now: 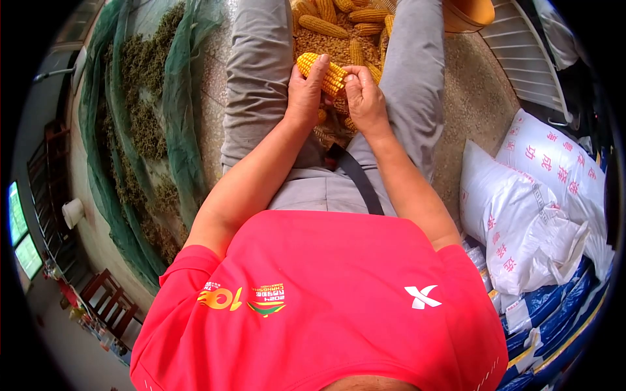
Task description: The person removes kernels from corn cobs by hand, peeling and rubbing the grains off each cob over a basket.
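Note:
A yellow ear of corn (321, 70) is held at a tilt between my knees. My left hand (304, 96) wraps round it from the left, with the thumb along its top. My right hand (365, 103) closes on the cob's right end, thumb and fingers bent against the kernels. Beneath both hands lie loose corn kernels (326, 47), with several whole ears of corn (323, 27) on and around them. My hands and the held ear hide part of that pile.
Green netting (179, 104) with dried plants (145, 98) spreads over the floor at left. An orange-brown bucket (471, 14) stands beyond my right knee, near a white slatted rack (528, 52). White printed sacks (515, 215) rest at right on blue packages (554, 306). A wooden chair (107, 303) is at lower left.

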The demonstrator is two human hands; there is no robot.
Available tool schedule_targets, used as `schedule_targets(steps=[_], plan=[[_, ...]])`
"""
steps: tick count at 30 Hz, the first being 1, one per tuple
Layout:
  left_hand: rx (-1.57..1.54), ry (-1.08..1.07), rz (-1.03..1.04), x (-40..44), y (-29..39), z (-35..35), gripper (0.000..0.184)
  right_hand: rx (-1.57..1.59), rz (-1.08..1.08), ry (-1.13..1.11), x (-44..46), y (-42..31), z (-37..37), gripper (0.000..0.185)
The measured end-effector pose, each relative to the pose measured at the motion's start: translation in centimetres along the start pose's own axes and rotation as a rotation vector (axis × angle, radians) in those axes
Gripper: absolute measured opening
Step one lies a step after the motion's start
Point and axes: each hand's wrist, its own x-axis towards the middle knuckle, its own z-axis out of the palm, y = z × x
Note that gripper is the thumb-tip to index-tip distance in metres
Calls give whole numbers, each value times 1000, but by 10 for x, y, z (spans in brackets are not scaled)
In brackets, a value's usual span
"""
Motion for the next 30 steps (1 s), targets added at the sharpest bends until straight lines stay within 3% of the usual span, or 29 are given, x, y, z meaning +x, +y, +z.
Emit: schedule_targets(steps=[4,6,10,12,30], plan=[[21,33,3,0,-1,0,30,17,19,7,2,1,0,25],[34,35,0,0,-1,0,30,131,205,-39,3,-2,-1,27],[28,34,-8,0,1,0,33,257,327,-122,-1,-13,-8,31],[26,43,-16,0,2,0,34,222,85,-94,-4,-6,-2,35],[-23,-2,-58,-1,2,-1,33,-83,-133,49,-1,-4,3,21]])
